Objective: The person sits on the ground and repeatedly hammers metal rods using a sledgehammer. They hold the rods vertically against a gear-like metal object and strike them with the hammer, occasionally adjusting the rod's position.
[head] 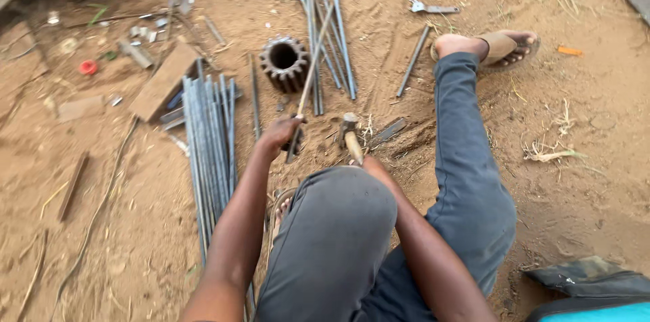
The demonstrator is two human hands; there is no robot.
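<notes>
My left hand [279,134] grips 1 thin steel rod [313,68] over the sand; my right hand, hidden behind my knee, holds a hammer [350,134].

The thin rod [313,58] in the left hand [279,134] is dull grey metal, like the matt steel rods [210,139] bundled on the rough, sandy ground [575,132]. The hammer [350,134] has a worn metal head on a pale wooden handle, and the toothed gear [284,62] looks rusty, dark and coarse.
</notes>
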